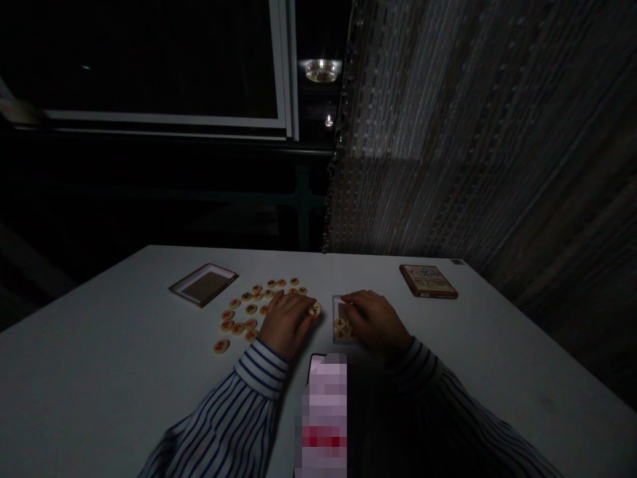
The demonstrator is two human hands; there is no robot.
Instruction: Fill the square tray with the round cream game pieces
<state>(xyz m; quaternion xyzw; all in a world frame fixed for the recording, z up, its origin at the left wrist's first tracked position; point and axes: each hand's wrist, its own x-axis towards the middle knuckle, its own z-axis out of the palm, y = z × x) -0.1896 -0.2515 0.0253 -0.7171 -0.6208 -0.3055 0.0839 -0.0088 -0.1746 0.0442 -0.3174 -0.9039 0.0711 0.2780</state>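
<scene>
My left hand [287,326] is closed, with a round xiangqi piece [314,309] pinched at its fingertips, its dark character facing up. Several more xiangqi pieces [238,327], some with red and some with dark characters, lie loosely spread on the table around and left of that hand. Just to the right stands a small shallow clear tray [338,301] with a few pieces [340,325] at its near end. My right hand [379,322] reaches over the tray's right side, fingers curled inward; whatever its fingertips grip is hidden.
On the white table [124,345], an open shallow box part [204,285] rests at the back left. A closed box [428,281] with printed characters sits at the back right. A phone [323,405] with a blurred screen lies in front of me. Behind hangs a string curtain [408,133].
</scene>
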